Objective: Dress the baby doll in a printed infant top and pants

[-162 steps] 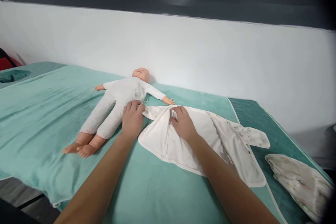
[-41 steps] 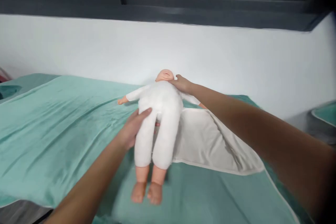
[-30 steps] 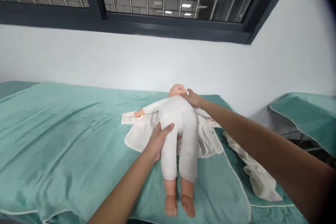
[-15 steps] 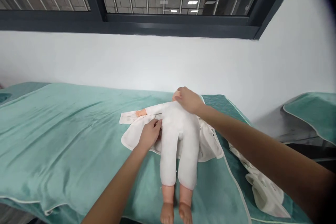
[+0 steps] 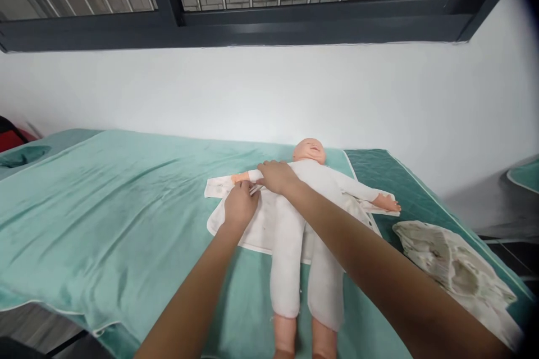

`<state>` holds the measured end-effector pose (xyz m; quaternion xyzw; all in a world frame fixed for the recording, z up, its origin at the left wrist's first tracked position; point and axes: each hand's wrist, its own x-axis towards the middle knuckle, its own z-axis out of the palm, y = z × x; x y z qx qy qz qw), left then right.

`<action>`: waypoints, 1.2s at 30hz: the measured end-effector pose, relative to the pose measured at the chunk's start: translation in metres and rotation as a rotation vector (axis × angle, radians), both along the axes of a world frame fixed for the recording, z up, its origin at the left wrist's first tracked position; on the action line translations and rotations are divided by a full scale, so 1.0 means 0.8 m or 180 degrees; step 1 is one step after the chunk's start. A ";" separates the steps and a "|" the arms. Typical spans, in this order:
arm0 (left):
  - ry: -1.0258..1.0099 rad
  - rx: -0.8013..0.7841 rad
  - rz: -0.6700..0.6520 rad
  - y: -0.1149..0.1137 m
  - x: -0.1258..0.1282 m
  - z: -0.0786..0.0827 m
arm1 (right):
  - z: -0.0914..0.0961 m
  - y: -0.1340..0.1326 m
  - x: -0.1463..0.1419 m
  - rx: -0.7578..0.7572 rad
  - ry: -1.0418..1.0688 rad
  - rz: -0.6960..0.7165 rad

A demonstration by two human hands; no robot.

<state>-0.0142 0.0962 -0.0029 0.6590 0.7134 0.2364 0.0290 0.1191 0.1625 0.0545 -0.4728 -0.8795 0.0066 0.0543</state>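
A baby doll with a white cloth body lies on its back, its head toward the wall and both arms spread. Under it a white printed baby shirt is laid out flat, one sleeve stretching past the doll's hand at the left. My left hand pinches the shirt's edge just below that arm. Over the same arm, near the shoulder, my right hand is curled, its fingertips close to my left fingers. My right forearm crosses the doll's torso and hides part of it.
A green padded sheet covers the bed. Crumpled patterned white clothing lies at the right, beside my right forearm. Behind the bed rises a white wall below a dark window frame. Something red and black stands at the far left.
My right hand has moved from the doll's head down to its arm at the left, uncovering the head. My left hand has shifted slightly up along the shirt. The camera view has turned a little.
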 end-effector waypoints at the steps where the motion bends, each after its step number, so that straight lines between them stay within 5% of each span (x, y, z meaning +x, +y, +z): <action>1: -0.0054 0.0016 0.0029 0.002 -0.002 -0.002 | 0.000 -0.002 0.005 0.0042 0.0051 -0.0025; 4: -0.0593 0.0166 0.0137 0.007 -0.011 -0.006 | 0.003 -0.006 0.017 0.0133 0.0195 -0.0092; 11: -0.3227 0.0823 0.0259 0.006 -0.033 -0.012 | 0.002 -0.019 0.032 0.0264 0.0539 0.0170; 17: -0.3632 0.1088 0.0380 0.008 -0.038 -0.019 | 0.000 -0.023 0.030 0.0338 0.0203 0.0098; 21: -0.3457 0.1174 0.0368 0.001 -0.032 -0.015 | -0.002 -0.027 0.023 0.0467 0.0046 0.0000; 29: -0.1104 0.0874 -0.0813 -0.018 -0.005 -0.007 | -0.015 -0.022 -0.001 0.0472 0.0126 -0.0267; 36: -0.0475 0.1146 0.0798 -0.005 -0.016 -0.016 | 0.007 -0.039 0.044 0.0658 0.0851 -0.0388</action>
